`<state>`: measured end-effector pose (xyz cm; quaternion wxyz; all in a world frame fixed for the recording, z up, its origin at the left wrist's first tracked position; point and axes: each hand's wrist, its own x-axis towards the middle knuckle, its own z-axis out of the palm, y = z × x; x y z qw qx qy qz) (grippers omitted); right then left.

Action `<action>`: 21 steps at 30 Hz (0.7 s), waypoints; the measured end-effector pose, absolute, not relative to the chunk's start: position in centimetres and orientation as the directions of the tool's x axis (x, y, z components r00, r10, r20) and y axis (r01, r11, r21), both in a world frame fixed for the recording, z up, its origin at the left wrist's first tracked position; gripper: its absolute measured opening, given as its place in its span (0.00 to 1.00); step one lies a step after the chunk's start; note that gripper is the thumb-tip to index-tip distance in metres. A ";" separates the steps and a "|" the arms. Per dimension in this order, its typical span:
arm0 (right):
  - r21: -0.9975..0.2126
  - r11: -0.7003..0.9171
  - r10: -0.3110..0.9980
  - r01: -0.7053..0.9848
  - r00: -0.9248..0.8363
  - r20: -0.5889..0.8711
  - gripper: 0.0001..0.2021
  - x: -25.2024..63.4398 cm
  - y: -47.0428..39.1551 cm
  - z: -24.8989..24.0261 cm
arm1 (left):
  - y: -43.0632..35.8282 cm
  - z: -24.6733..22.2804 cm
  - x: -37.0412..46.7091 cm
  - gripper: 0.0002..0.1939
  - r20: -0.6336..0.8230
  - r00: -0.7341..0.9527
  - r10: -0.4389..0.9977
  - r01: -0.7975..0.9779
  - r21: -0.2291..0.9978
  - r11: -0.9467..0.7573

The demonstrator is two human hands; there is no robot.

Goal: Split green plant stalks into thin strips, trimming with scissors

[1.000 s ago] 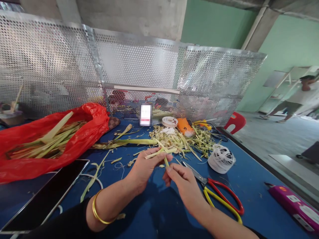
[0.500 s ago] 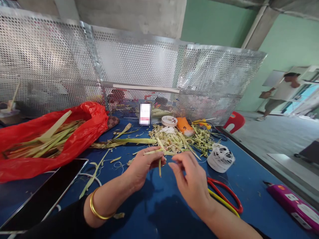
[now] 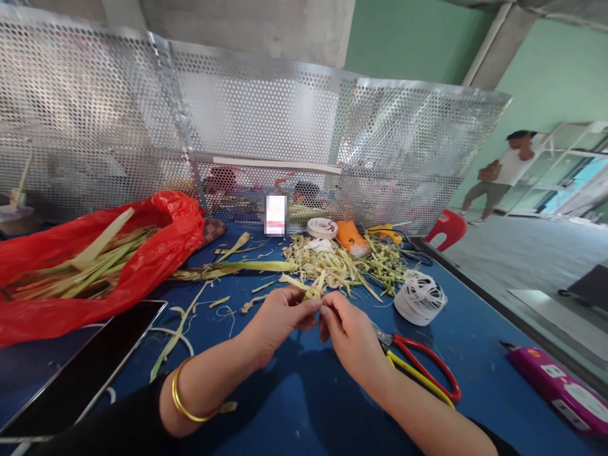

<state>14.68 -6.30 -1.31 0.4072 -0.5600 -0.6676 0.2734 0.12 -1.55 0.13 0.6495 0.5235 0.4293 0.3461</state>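
2 hands (image 3: 285, 316) (image 3: 349, 332), leaf strips (image 3: 320, 282), blurred tool label (image 3: 551, 373)

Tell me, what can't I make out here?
Head view, leaf strips: lower ends hidden by the fingers.
Head view, scissors: blade tips hidden behind the right hand.
Head view, red bag: left end cut off by the picture's edge.
Head view, white panel: markings lost in blocky blur.

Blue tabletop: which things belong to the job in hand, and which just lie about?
Probably the job:
- leaf strips in left hand, right hand at them
- red plastic bag of leaves
- scissors

Probably just lying about:
- dark-screened device
- orange packet
- checkered pouch
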 end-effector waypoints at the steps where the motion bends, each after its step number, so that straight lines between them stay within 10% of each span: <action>1: -0.813 0.228 0.971 0.535 -0.060 0.233 0.09 14.7 -6.3 -1.4 | -1.5 0.1 0.1 0.14 -0.186 0.379 0.906 0.008 0.980 0.198; 10: -0.650 0.321 0.942 0.689 -0.160 0.295 0.10 16.1 -6.7 0.7 | -0.7 0.9 -0.1 0.13 -0.211 0.313 0.926 -0.050 0.970 0.238; 21: -0.914 0.146 0.989 0.377 -0.051 0.137 0.09 17.6 -4.6 0.6 | -0.9 1.2 -0.4 0.15 -0.334 0.491 0.805 0.041 0.932 0.361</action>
